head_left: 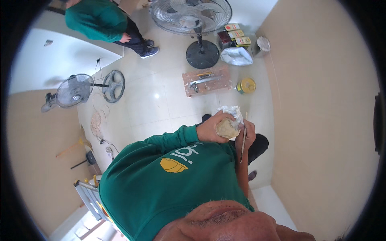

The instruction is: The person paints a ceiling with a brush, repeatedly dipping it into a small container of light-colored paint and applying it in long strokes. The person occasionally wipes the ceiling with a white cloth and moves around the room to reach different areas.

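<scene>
My left hand [212, 127] is closed round a small round container of pale beige material [228, 129], held in front of my chest. Crumpled white plastic or paper [232, 111] sticks up from its far side. Just right of it, my right hand [249, 134] grips a thin paintbrush-like stick [245, 140], which stands roughly lengthwise in the view. Its tip is too small to make out. The right fingers are close to the container's edge, and whether they touch it is hidden.
Ahead on the tiled floor are a pinkish board [207, 86] with tools, a yellow can [246, 86], a silvery bag [236, 56] and several tins [237, 34]. Two fans [201, 54] [76, 94] stand about. A person in green [96, 20] stands far left; cables [96, 122] lie left, beyond a ladder [88, 197].
</scene>
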Demonstrator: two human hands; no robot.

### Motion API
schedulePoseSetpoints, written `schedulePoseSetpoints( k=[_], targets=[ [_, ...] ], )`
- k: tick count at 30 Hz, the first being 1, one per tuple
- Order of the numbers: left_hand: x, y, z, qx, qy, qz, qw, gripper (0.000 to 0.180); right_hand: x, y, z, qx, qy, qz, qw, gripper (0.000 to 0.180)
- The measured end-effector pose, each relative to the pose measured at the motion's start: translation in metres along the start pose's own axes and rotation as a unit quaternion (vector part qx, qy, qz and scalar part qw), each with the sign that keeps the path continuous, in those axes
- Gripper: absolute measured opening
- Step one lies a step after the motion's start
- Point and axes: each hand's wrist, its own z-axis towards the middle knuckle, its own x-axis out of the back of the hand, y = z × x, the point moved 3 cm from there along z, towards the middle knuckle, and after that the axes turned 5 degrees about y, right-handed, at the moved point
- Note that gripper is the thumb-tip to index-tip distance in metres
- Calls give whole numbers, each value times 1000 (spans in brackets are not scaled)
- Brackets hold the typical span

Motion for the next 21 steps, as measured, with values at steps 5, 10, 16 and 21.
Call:
schedulePoseSetpoints(
  k=[5, 10, 16, 21],
  targets=[
    [6, 12, -11, 0, 50, 0, 999, 78, -8, -5, 2, 11, -33, 4, 999, 22],
    [11, 8, -19, 0, 77, 3, 997, 77, -18, -8, 1, 39, -49, -10, 998, 22],
    [14, 5, -27, 16, 100, -12, 995, 80, -24, -10, 3, 42, -60, -1, 997, 20],
    [15, 5, -31, 31, 106, -23, 994, 82, -27, -17, 8, 55, -74, 17, 996, 21]
  ],
)
